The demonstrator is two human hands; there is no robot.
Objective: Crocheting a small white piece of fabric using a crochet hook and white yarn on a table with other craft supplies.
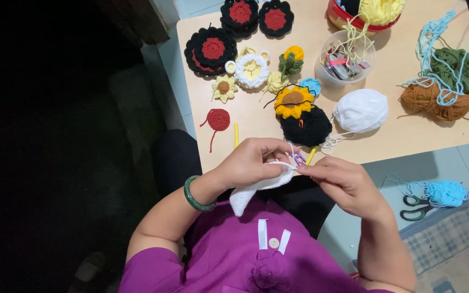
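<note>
My left hand (251,161), with a green bangle (194,196) on its wrist, pinches the top edge of a white crocheted piece (248,193) that hangs down over my lap. My right hand (340,182) meets it at the same spot, fingertips closed on a purple-handled crochet hook (298,158) and the white strand. The strand runs up to a white yarn ball (361,110) on the light wooden table (267,127). Both hands hover just in front of the table's near edge.
On the table lie red-and-black crocheted rounds (210,50), a crocheted sunflower on black (298,110), small flowers, a red disc (218,119), a clear tub of clips (346,61), a red bowl of yellow yarn (366,13), brown and green yarn (446,87). Scissors (416,207) and blue yarn lie on the floor.
</note>
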